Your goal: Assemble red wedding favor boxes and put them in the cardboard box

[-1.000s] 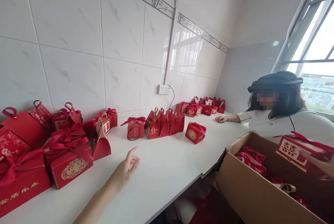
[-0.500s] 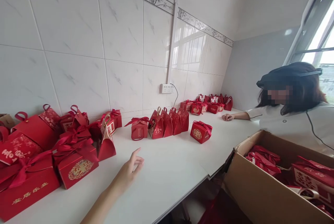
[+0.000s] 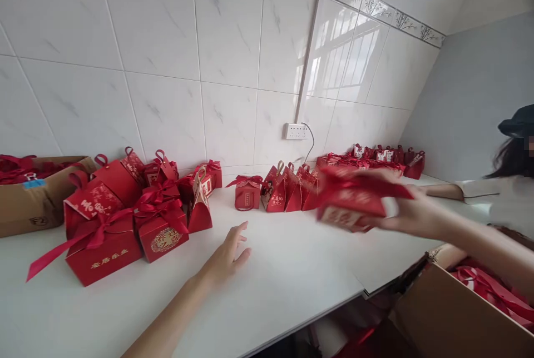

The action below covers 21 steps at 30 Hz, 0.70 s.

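Note:
My left hand (image 3: 233, 252) hovers over the white table, fingers apart, holding nothing. On the right, my right hand (image 3: 398, 208) grips a red gift box (image 3: 348, 202) with a ribbon, blurred by motion, above the table. Behind that box stands a row of red triangular boxes (image 3: 276, 194), partly hidden by it. A small red box with a bow (image 3: 247, 194) is just left of the row, beyond my left hand. More red boxes (image 3: 110, 252) with ribbons and gold print are grouped at the left.
A cardboard box (image 3: 454, 308) holding red boxes stands at the lower right, and another (image 3: 45, 205) at the far left. A person (image 3: 515, 180) sits at the right. More red boxes (image 3: 413, 166) line the back wall.
The view has turned right to left, bringing the left cardboard box into sight. My right hand has come into view holding a red gift box. My left hand stays open.

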Tool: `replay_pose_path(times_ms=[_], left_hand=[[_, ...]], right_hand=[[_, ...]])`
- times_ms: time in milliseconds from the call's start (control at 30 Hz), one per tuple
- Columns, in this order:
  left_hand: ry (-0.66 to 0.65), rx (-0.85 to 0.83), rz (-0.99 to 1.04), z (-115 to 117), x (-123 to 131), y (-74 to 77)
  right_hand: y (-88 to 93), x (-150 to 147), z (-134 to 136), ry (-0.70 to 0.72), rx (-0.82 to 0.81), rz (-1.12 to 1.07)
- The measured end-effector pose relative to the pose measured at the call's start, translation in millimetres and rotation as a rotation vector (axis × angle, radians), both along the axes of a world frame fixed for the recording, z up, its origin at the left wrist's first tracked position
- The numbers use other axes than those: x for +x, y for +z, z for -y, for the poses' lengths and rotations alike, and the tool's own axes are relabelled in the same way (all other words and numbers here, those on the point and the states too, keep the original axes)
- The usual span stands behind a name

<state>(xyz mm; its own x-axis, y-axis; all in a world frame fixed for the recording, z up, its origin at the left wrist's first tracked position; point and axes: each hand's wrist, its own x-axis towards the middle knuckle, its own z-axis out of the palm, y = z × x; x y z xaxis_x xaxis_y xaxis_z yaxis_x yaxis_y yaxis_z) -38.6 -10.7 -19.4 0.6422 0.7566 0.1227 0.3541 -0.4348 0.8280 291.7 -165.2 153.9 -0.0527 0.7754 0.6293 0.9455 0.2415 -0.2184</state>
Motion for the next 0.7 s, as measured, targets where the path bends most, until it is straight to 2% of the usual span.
replay_pose_path(times_ms=[33,100,167,267,400,500,700], left_hand=[[-0.004,-0.005,0.047,-0.1,-2.2,1.4],[-0.042,0.037,0.180,-0.1,-5.2,4.5],[-0.115,0.081,0.316,0.3,-5.7,7.1],[-0.186,-0.010,0.449,-0.6,-4.2,8.5],[-0.079,0.040,0.422,-9.3,-7.9,6.4],[0.011,-0.001,0.376,-17.6,-14.9,5.1],[0.160,0.054,0.347,-22.0,-15.8,3.3]], right_hand=[[-10.1,-16.7,-18.2,0.193,-0.186,0.028],[-35.7,-53.9,-56.0,0.397,-0.416,0.019],[-65.4,-87.9,-89.1,0.467,-0.435,-0.067],[-112.1,-119.8,-121.9,0.525,-0.392,-0.221],[-163.3,-131.9,-145.4,0.572,-0.211,-0.448],[-179.5,-134.9,-157.4,0.586,-0.175,-0.483],[-176.2,-133.9,-160.4,0.658,-0.345,-0.636]])
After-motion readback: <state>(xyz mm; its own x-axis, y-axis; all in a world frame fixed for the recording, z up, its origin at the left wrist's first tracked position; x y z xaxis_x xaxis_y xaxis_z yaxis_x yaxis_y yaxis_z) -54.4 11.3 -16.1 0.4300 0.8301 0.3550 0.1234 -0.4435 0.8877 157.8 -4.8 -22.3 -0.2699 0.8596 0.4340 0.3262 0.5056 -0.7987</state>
